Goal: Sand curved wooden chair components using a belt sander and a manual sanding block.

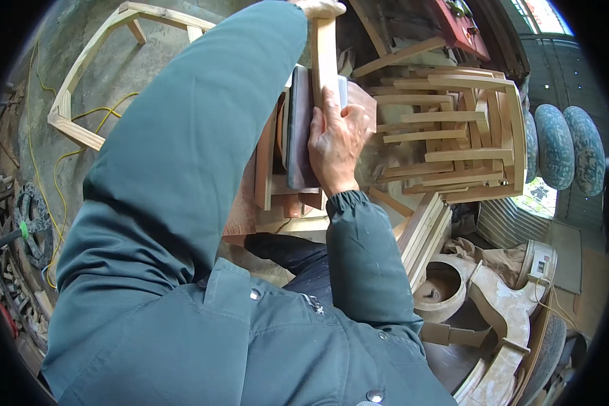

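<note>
A pale wooden bar [325, 57] runs away from me over a machine with a flat, dark grey strip [300, 135] that looks like a sanding belt. My right hand [337, 145] is closed on the bar's near end, index finger stretched along the wood. At the upper edge, my left hand [320, 8] is closed at the bar's far end; its fingers are partly cut off by the picture. The bar's underside and its contact with the strip are hidden by the bar and my right hand. Brown boards [266, 162] stand at the machine's left side.
Curved wooden frames and slats [446, 135] are stacked at the right. An angular wooden frame [81, 68] rests on the concrete floor at the left, near a yellow cord [64, 203]. A worn pale machine [514, 311] with a round housing stands at the lower right.
</note>
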